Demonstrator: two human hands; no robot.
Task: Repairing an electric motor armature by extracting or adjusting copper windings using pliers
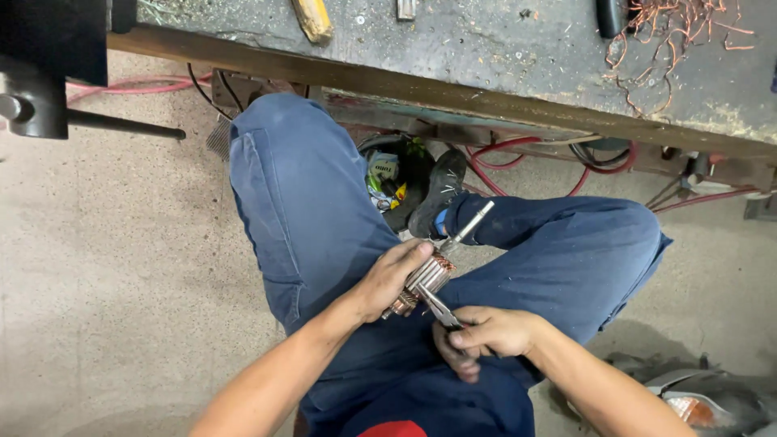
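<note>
My left hand grips a small motor armature with copper windings and a steel shaft that points up and to the right, held over my lap. My right hand holds slim metal pliers, their tips touching the armature's copper end. Both hands rest above my legs in blue trousers, with one leg crossed over the other.
A worn workbench runs across the top, carrying a tangle of copper wire and a yellow-handled tool. Red and black cables and a dark bucket lie under it. A black vise handle juts out at left.
</note>
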